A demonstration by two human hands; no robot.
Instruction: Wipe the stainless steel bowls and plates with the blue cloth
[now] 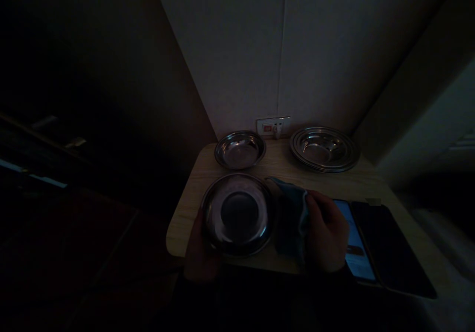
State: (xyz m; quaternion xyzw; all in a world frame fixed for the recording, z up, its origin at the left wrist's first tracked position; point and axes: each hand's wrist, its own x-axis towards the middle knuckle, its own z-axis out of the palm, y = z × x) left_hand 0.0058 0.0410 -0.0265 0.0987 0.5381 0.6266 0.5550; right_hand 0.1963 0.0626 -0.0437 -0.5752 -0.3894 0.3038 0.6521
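My left hand (pixel 201 250) grips the lower left rim of a shiny metal bowl (pixel 239 215), its round base facing me. Part of that hand is hidden behind the bowl and in shadow. Pinched in my right hand (pixel 326 230) is a dark teal cloth (pixel 291 213), hanging just right of the bowl. A second metal bowl (pixel 240 151) sits on the small wooden table (pixel 185 218) behind the held one, with its hollow side up.
Several nested metal plates or shallow bowls (pixel 323 149) stand at the back right. A phone with a lit screen (pixel 358 248) lies in an open dark folding case (pixel 393 248) at the right. Against the wall (pixel 237 50) is a socket panel (pixel 273 125) with a plug. The room is dim.
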